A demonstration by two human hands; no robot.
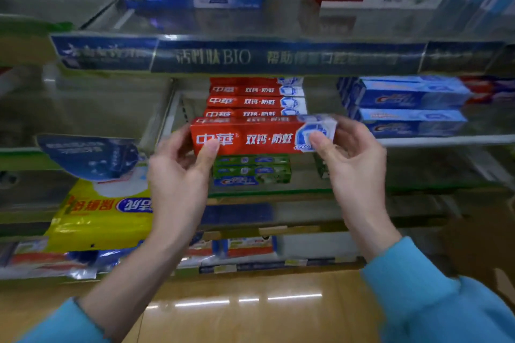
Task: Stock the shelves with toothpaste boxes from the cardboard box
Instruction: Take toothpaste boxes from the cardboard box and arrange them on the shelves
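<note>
Turquoise sleeves [434, 295] are framing both hands: the left hand [178, 175] and right hand [354, 156] are each pinching an end of 1 red toothpaste box [256, 135], holding it level just in front of the stack of 4 matching red boxes [255, 97] on the glass shelf [446, 140].

Both hands, left hand [178, 175] and right hand [354, 159], pinch a red toothpaste box [259, 136] level, just before the red stack [256, 97] on the shelf [446, 140].

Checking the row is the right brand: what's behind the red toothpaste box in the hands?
Behind the red toothpaste box, held by the left hand and right hand, sits a stack of matching red boxes. The stack's base is hidden.
</note>
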